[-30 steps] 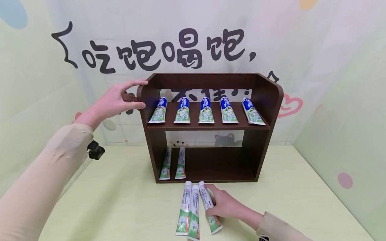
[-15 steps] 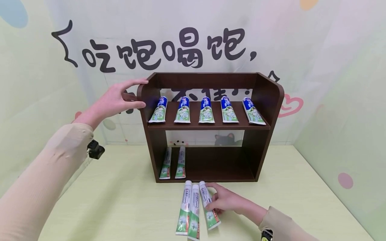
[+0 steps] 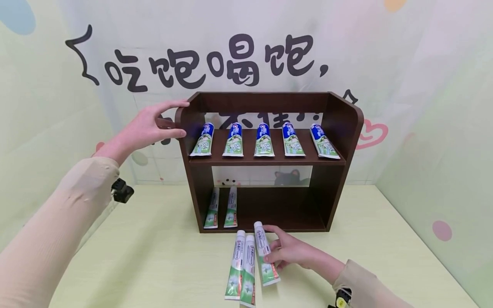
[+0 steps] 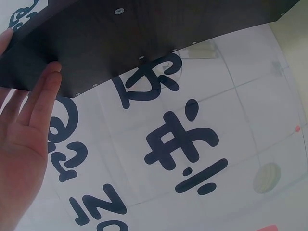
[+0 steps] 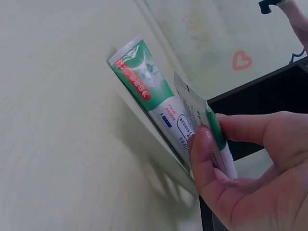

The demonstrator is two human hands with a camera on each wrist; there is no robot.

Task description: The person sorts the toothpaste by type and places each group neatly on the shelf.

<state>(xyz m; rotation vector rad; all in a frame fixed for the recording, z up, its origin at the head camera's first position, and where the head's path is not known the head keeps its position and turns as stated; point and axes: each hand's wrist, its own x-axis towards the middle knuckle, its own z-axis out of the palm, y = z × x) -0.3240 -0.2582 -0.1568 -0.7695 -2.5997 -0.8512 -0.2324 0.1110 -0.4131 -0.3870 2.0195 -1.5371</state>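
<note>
My right hand pinches a white and green toothpaste tube between thumb and fingers, cap end towards the shelf. In the right wrist view this tube is seen edge-on, tilted above the table. Just left of it, two similar tubes lie side by side on the table, overlapping slightly. My left hand rests against the left side panel of a dark brown two-tier shelf. Its straight fingers touch the panel's outer face in the left wrist view.
Several blue and green toothpaste tubes lie in a spaced row on the upper tier. Two white and green tubes lie at the left of the lower tier. Printed wall sheets enclose the pale table at the back and sides.
My right hand has moved its tube forward, towards the shelf, and it has turned slightly straighter. The left hand stays at the side panel.
</note>
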